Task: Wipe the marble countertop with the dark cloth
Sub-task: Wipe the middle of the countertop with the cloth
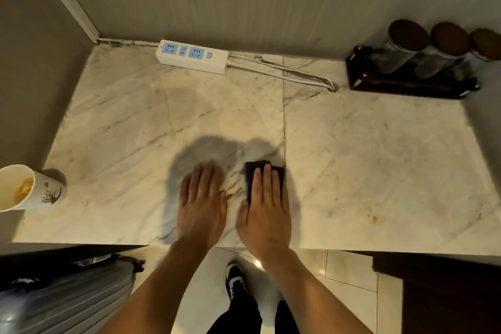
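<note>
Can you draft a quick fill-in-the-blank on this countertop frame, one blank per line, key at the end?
1. The folded dark cloth lies flat under the ____ hand.
2. The left hand rests palm-down on the bare ____ countertop.
3. The white paper cup stands at the countertop's ____ edge.
4. The white power strip has ____ socket faces.

Missing words: right; marble; left; blue

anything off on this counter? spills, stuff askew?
Two things. The paper cup sits at the countertop's far left edge, its rim hanging past it, yellowish contents inside. Small brownish spots mark the marble front right, away from the dark cloth under the right hand. Left hand lies flat.
</note>
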The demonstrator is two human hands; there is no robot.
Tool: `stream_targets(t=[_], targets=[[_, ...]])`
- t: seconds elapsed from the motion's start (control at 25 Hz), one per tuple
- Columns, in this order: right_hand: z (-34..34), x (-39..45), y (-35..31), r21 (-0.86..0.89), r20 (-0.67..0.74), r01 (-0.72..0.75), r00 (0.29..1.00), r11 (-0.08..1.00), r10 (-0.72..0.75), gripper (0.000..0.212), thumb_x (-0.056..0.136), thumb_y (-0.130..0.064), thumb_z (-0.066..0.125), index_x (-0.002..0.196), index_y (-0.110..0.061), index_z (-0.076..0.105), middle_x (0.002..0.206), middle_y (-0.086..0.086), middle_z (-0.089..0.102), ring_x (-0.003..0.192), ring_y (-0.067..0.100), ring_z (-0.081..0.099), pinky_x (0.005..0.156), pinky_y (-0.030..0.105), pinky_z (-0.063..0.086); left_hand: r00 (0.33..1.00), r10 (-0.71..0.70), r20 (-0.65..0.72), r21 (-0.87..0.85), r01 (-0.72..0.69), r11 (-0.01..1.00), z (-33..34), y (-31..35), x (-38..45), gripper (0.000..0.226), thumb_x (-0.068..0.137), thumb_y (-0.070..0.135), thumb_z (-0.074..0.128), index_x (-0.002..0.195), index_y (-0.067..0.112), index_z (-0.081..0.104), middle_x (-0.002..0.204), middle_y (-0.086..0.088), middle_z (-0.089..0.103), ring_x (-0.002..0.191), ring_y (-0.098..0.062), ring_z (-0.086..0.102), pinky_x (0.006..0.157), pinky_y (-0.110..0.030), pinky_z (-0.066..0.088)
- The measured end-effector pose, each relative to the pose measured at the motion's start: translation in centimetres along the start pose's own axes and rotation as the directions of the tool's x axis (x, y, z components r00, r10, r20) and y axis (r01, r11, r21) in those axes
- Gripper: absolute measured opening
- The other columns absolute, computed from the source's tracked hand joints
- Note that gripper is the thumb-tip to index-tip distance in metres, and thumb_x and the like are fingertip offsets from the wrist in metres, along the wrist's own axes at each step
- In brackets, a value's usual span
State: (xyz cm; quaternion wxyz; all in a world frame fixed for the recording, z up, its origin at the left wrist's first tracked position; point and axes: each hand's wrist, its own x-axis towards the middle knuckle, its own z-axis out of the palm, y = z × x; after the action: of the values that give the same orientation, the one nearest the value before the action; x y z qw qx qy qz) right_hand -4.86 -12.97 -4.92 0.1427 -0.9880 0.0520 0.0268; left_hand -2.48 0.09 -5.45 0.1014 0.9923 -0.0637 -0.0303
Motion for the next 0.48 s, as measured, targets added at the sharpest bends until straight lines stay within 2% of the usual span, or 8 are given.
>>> stream_targets(t=[0.16, 0.28, 0.4, 0.48], targets=[[-0.4, -1.5, 2.6, -0.009, 0.001, 0.051, 0.999, 0.999, -0.051, 0.069, 0.09, -0.031, 0.043, 0.15, -0.007, 0.019, 0.158, 0.015, 0.017, 0.146, 0.028, 0.015, 0.116, 0.045, 0.019, 0.999, -0.004, -0.042, -0.01, 0.004, 1.0, 0.0, 2.0, -0.2, 0.052, 0.094, 0.027, 0.031, 0.137, 0.001, 0.049, 0.144, -0.02, 0.047, 0.138, -0.036, 0.037, 0.114, -0.054, 0.027], [-1.1, -2.3, 5.6, -0.027, 0.034, 0.18, 0.983, 0.983, -0.179, 0.064, 0.095, -0.034, 0.036, 0.151, -0.007, 0.019, 0.158, 0.013, 0.017, 0.146, 0.026, 0.012, 0.117, 0.046, 0.018, 0.999, -0.024, -0.044, -0.072, 0.02, 0.997, 0.4, 4.5, -0.6, 0.053, 0.096, 0.027, 0.028, 0.141, 0.004, 0.044, 0.148, -0.018, 0.043, 0.141, -0.032, 0.033, 0.115, -0.052, 0.024], [-2.0, -2.3, 9.1, -0.061, 0.095, 0.383, 0.921, 0.922, -0.377, 0.063, 0.096, -0.036, 0.037, 0.151, -0.009, 0.022, 0.158, 0.011, 0.018, 0.147, 0.024, 0.013, 0.116, 0.045, 0.024, 0.992, -0.113, -0.047, -0.175, 0.104, 0.979, 1.1, 6.6, -0.9, 0.055, 0.097, 0.027, 0.023, 0.146, 0.006, 0.036, 0.153, -0.015, 0.037, 0.144, -0.03, 0.028, 0.118, -0.047, 0.018], [-2.8, -1.7, 11.4, -0.096, 0.158, 0.509, 0.856, 0.856, -0.491, 0.065, 0.095, -0.036, 0.04, 0.151, -0.01, 0.02, 0.159, 0.01, 0.017, 0.147, 0.022, 0.011, 0.117, 0.043, 0.022, 0.984, -0.159, -0.076, -0.233, 0.137, 0.963, 1.4, 7.8, -1.1, 0.055, 0.097, 0.026, 0.024, 0.146, 0.004, 0.035, 0.152, -0.016, 0.037, 0.143, -0.03, 0.029, 0.118, -0.047, 0.018]])
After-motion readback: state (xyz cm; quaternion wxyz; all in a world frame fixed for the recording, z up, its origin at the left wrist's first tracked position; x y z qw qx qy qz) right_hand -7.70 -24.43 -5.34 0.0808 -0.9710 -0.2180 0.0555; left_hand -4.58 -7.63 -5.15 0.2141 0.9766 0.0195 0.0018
